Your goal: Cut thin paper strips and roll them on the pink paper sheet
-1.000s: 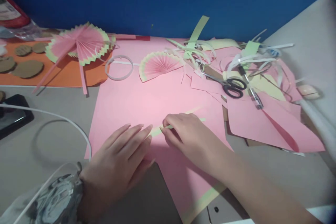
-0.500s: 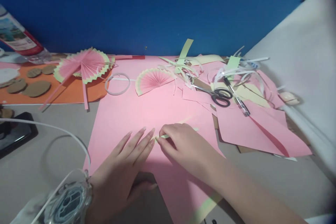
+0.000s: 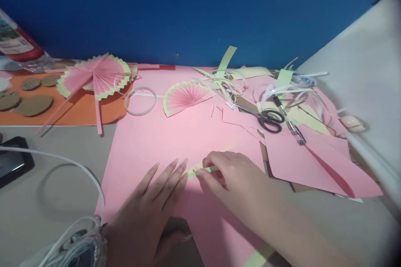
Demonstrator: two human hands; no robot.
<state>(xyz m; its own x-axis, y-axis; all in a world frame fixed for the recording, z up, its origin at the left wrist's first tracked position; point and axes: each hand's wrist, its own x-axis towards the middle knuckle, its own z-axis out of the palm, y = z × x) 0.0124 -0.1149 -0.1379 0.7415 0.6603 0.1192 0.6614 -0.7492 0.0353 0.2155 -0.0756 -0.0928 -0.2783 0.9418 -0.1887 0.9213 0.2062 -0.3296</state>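
Observation:
A large pink paper sheet (image 3: 150, 133) lies on the grey table under both hands. My left hand (image 3: 150, 204) rests flat on it, fingers stretched out, the fingertips at the left end of a narrow pale green paper strip (image 3: 192, 173). My right hand (image 3: 234, 177) pinches this strip between thumb and forefinger, just right of the left fingertips. Its other fingers are curled and partly hidden. Behind the hands lies a pleated pink fan (image 3: 188, 96) with a green and yellow rim. A yellow-green band (image 3: 260, 256) shows at the sheet's near edge.
Black-handled scissors (image 3: 271, 121) and a pen (image 3: 290, 121) lie on paper scraps at the right. A pleated pink rosette (image 3: 106, 77) with paper legs stands over orange paper (image 3: 109, 112) with cardboard discs. Further left are a bottle (image 3: 19, 41), a phone (image 3: 15, 160) and a white cable (image 3: 75, 162).
My right hand has slid right and slightly nearer me, still pinching the strip, so more pale green shows between the hands. My left hand stays flat. The view has shifted slightly.

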